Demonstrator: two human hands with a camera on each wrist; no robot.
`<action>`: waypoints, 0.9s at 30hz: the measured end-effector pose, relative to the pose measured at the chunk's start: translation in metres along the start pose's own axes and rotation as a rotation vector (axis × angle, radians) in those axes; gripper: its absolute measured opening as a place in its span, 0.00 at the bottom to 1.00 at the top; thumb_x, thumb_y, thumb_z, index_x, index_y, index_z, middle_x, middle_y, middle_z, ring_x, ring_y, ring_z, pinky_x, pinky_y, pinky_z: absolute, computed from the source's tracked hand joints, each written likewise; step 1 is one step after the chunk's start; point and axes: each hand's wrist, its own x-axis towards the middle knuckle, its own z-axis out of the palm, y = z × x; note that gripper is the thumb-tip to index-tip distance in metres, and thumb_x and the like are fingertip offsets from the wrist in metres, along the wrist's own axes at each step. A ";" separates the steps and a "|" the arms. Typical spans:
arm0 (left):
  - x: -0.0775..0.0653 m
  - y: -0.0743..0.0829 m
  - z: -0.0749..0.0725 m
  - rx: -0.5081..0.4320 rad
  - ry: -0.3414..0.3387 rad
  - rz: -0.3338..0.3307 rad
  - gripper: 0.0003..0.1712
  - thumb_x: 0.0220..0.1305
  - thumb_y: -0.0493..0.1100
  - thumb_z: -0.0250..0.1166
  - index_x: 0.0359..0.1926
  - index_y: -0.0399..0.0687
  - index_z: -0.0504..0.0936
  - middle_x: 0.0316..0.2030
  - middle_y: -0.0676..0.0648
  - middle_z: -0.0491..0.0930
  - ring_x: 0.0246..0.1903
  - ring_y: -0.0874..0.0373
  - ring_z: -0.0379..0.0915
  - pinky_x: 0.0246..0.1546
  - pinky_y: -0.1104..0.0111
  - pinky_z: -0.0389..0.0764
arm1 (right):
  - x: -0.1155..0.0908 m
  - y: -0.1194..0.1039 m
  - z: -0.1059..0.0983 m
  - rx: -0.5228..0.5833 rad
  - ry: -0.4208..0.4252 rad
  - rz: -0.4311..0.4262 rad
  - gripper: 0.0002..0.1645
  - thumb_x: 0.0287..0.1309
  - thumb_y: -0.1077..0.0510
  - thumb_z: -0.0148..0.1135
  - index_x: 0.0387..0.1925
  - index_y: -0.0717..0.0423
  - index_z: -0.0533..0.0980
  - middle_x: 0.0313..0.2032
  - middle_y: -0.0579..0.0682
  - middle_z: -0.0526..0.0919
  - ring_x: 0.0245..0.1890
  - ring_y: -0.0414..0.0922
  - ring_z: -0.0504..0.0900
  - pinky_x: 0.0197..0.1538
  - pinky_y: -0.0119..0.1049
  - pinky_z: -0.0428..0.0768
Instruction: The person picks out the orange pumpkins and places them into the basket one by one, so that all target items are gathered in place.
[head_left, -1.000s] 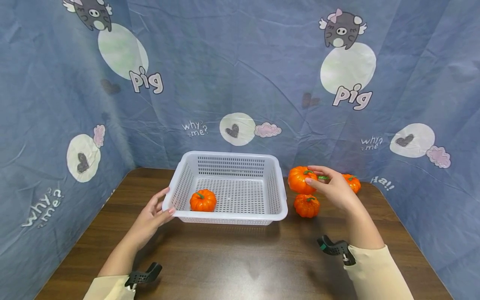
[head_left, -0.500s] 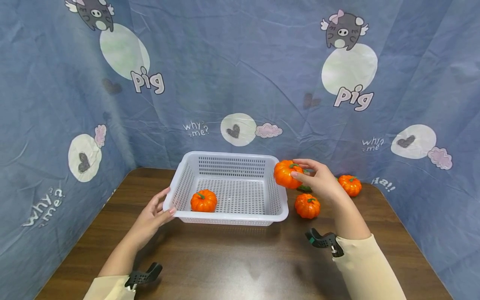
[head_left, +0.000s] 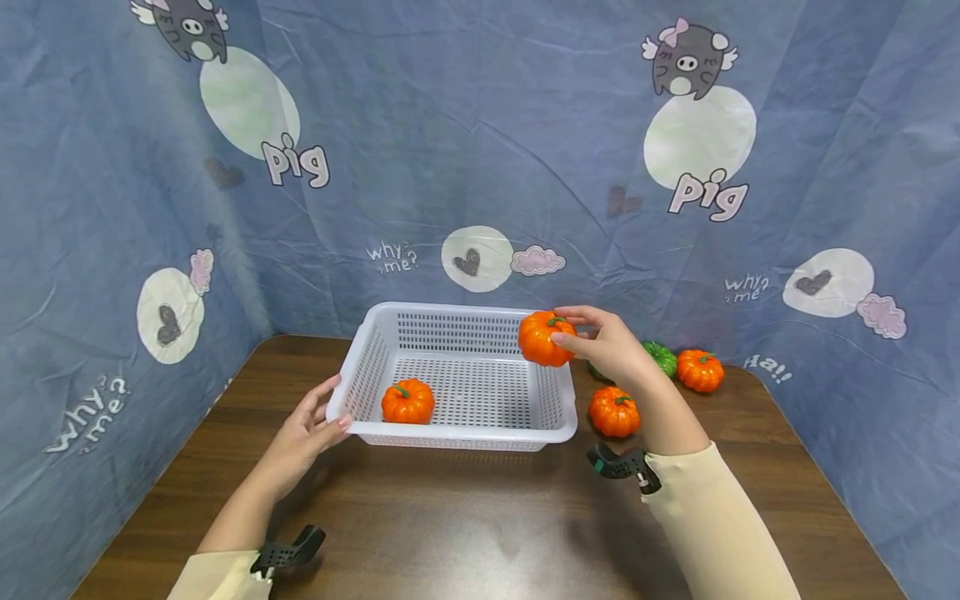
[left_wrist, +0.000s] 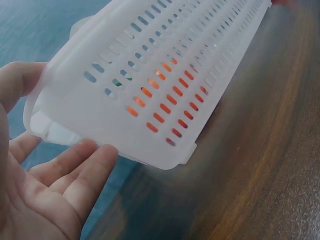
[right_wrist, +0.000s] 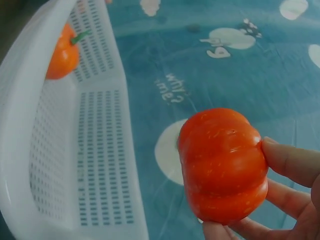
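Note:
A white perforated plastic basket (head_left: 450,432) stands on the table, with one small orange pumpkin (head_left: 408,402) lying in its front left part. My left hand (head_left: 303,429) grips the basket's left front corner, thumb over the rim and fingers along the outer side, as the left wrist view also shows. Above the basket's right rim, my right hand (head_left: 603,342) pinches another orange pumpkin (head_left: 546,339) between thumb and fingers. In the right wrist view this held pumpkin (right_wrist: 224,167) hangs apart from the basket wall.
Right of the basket, an orange pumpkin (head_left: 614,412) sits near the rim. Behind it are a green pumpkin (head_left: 660,358), partly hidden by the right arm, and another orange pumpkin (head_left: 701,371). A blue printed cloth (head_left: 480,167) hangs behind the wooden table (head_left: 450,517).
My right hand has carried its pumpkin leftward and slightly up, from beside the basket to over its right rim. The green pumpkin has come into view. My left hand stays on the basket corner.

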 end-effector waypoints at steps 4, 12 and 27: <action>-0.001 0.001 0.001 0.000 0.008 -0.013 0.43 0.72 0.37 0.61 0.79 0.47 0.46 0.66 0.26 0.62 0.52 0.62 0.76 0.50 0.72 0.80 | 0.008 -0.002 0.011 -0.016 -0.023 0.003 0.31 0.64 0.52 0.68 0.66 0.53 0.73 0.65 0.60 0.72 0.57 0.57 0.79 0.55 0.50 0.82; -0.002 0.002 0.000 -0.011 0.013 -0.018 0.44 0.72 0.39 0.61 0.79 0.48 0.46 0.67 0.27 0.62 0.53 0.61 0.76 0.51 0.69 0.81 | 0.024 -0.004 0.035 0.033 -0.064 -0.022 0.30 0.64 0.54 0.68 0.66 0.54 0.73 0.64 0.60 0.72 0.57 0.57 0.79 0.53 0.47 0.84; -0.001 0.001 0.003 0.013 0.032 -0.027 0.43 0.72 0.38 0.61 0.79 0.49 0.47 0.68 0.28 0.62 0.54 0.59 0.75 0.51 0.71 0.81 | 0.050 0.001 0.079 0.022 -0.087 -0.066 0.29 0.64 0.58 0.67 0.65 0.57 0.73 0.62 0.61 0.74 0.57 0.57 0.80 0.54 0.51 0.83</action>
